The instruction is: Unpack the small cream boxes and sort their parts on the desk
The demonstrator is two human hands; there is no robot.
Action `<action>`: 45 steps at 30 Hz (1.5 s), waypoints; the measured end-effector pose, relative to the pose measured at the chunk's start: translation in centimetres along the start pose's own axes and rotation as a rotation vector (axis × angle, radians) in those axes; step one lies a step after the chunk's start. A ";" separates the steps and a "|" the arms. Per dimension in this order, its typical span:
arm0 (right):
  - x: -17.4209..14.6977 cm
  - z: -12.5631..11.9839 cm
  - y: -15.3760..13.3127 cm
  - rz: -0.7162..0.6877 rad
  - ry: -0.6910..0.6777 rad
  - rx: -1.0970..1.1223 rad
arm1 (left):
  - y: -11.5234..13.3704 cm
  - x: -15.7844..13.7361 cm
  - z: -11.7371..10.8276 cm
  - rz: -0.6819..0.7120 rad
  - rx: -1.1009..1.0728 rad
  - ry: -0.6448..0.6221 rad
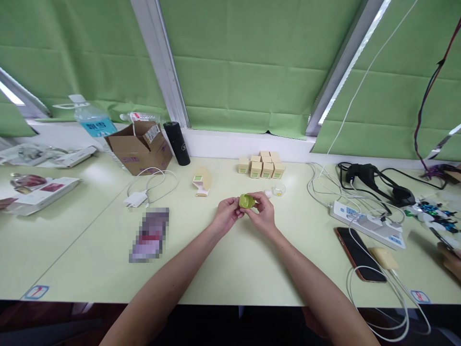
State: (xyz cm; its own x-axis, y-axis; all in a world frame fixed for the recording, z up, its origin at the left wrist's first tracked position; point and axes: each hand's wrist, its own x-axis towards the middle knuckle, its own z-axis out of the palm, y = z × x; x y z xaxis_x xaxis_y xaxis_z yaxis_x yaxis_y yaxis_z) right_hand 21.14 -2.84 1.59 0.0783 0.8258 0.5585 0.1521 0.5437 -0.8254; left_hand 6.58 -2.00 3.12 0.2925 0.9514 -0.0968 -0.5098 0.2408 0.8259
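Pinching a small, olive-green, hollow piece of unclear material [246, 201] from both sides with left hand [226, 214] and right hand [263, 212], over the smooth, pale green surface [237, 269]. Best to grip lightly, avoid squashing the walls, and steer clear of the transparent, rounded container [278, 191] nearby.

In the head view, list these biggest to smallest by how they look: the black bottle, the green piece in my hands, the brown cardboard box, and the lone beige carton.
1. Brown cardboard box
2. Black bottle
3. Lone beige carton
4. Green piece; it's partly hidden, so this rank is less sure.
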 end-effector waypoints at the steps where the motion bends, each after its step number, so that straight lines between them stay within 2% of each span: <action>1: 0.1 0.0 0.1 0.039 0.003 0.037 | 0.0 0.0 0.1 0.013 0.007 -0.003; 6: 0.3 -0.2 0.3 0.131 -0.053 0.242 | 0.2 0.1 0.2 0.202 0.192 0.046; 10: 0.3 -0.2 0.2 0.149 -0.044 0.262 | 0.6 0.1 0.2 0.296 0.358 0.097; 14: 0.2 -0.2 0.1 0.177 -0.045 0.236 | 1.0 -0.2 0.3 0.295 0.434 0.109; 25: -0.2 -0.2 0.9 0.159 -0.086 0.177 | 1.2 -0.2 0.0 0.267 0.435 0.092; 32: -0.5 -0.2 1.4 0.097 -0.114 0.123 | 0.7 -0.3 -0.4 0.234 0.418 0.110; 36: -0.3 -0.4 1.3 -0.007 -0.096 0.007 | 0.4 0.1 -0.8 0.267 0.422 0.111; 39: 0.0 -0.5 0.9 -0.100 -0.078 -0.147 | 0.2 0.5 -0.9 0.246 0.239 0.047; 43: 0.0 -0.5 0.8 -0.183 -0.084 -0.295 | 0.2 0.7 -0.9 0.076 -0.018 -0.188; 45: 0.0 -0.5 0.7 -0.203 -0.078 -0.353 | 0.1 0.7 -1.0 0.040 -0.070 -0.238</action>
State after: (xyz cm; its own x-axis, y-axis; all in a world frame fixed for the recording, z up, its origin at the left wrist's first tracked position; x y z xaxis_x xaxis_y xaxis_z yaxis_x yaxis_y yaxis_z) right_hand 21.73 -2.58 1.04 -0.0610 0.7235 0.6877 0.4864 0.6232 -0.6125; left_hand 5.89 -1.12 2.59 0.4492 0.8902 0.0756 -0.5770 0.2245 0.7853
